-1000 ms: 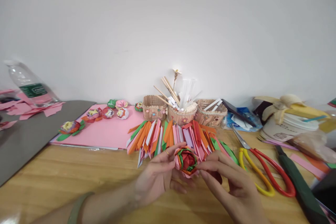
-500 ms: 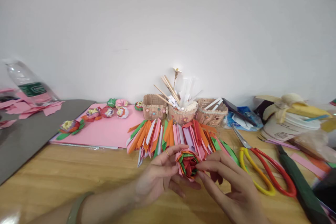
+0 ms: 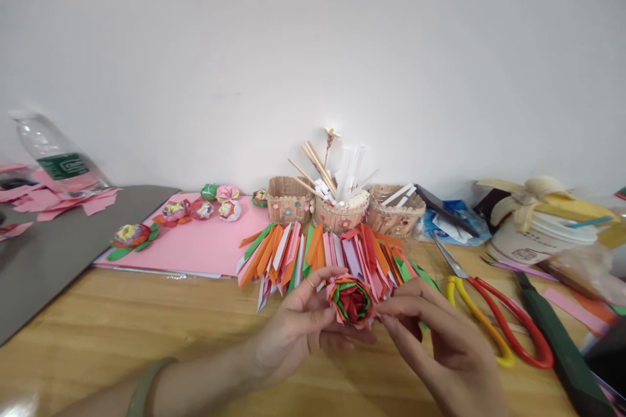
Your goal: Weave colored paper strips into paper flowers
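Observation:
A layered paper flower [image 3: 353,301], red in the middle with green, orange and pink around it, is held up above the wooden table at lower centre. My left hand [image 3: 300,322] grips it from the left, thumb and index finger on its rim and other fingers beneath. The thumb and index finger of my right hand [image 3: 440,339] pinch the flower's outer pink edge on its right side. Behind the hands lie folded paper strips [image 3: 281,254] in orange, pink, green and white. Several finished paper flowers [image 3: 228,210] rest on a pink sheet [image 3: 205,244] to the left.
Three small baskets [image 3: 289,201] stand by the wall, one with sticks and straws. Scissors [image 3: 508,313] and a dark green tool [image 3: 562,345] lie right, near a tub [image 3: 533,241] with a banana peel. A bottle [image 3: 61,156] leans at left over pink scraps [image 3: 44,199].
My right hand has shifted slightly right, from the flower's inner petals to its outer edge. The flower has tilted a little, showing its red centre more.

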Available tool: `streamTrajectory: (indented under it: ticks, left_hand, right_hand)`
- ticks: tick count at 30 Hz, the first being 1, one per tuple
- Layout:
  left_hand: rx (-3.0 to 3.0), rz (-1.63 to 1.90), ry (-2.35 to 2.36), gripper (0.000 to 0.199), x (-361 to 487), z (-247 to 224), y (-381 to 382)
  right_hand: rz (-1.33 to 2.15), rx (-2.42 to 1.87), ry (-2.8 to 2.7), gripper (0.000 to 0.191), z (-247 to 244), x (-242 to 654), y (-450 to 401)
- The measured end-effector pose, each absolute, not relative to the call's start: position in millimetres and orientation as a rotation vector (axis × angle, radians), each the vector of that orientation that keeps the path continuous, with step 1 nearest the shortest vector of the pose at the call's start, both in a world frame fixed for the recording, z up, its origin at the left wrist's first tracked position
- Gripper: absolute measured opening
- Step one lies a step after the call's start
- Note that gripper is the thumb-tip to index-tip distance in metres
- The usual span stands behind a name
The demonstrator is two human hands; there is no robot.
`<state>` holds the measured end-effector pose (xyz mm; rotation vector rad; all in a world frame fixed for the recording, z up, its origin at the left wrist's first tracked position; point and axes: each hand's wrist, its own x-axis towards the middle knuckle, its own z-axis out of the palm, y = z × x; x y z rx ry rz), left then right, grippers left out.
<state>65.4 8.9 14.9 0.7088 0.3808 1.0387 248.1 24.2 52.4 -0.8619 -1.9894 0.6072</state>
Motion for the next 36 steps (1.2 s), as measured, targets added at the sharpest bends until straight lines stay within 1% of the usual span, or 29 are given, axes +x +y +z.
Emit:
streamTrajectory:
  ticks: [2,3,8,11,14,18,22,26,29,31,33,36]
  left_hand:
    - [0.75,1.061,0.407,0.037,66,15,10]
    - [0.78,1.073,0.419,0.037,66,15,10]
    - [0.974,1.129,0.514,0.039,66,15,9]
    - [1.035,1.155,0.561,0.047,66,14,7]
    - [1.086,1.166,0.607,0.056,66,12,6]
    - [1.145,1.172,0.622,0.055,66,11,4]
    - [1.185,1.136,0.643,0.056,64,12,2]
    - [1.064,1.065,0.556,0.069,61,13,5]
    - [0.941,0.988,0.519,0.063,59,14,8]
    - [0.904,0.927,0.555,0.061,59,16,10]
    - [0.86,0.858,0.559,0.061,61,18,10]
    - [0.813,0.818,0.541,0.054,64,19,9]
  right_hand:
    - [0.669,-0.925,-1.98,0.006,52,247,24]
    - [0.71,-0.959,-1.982,0.007,52,247,24]
    - [0.948,-1.111,-1.929,0.023,50,243,27]
    - [1.006,-1.156,-1.858,0.027,50,241,28]
    - [1.06,-1.184,-1.818,0.025,49,239,29]
    - [1.064,-1.179,-1.774,0.021,46,238,29]
    - [0.962,-1.155,-1.864,0.019,48,240,30]
    - [0.654,-1.077,-1.996,0.016,55,244,27]
    - [0.353,-0.936,-2.099,0.012,55,247,24]
    - [0.232,-0.841,-2.148,0.014,52,248,24]
    - [0.189,-0.78,-2.204,0.016,48,249,24]
    - [0.189,-0.726,-2.268,0.02,45,250,24]
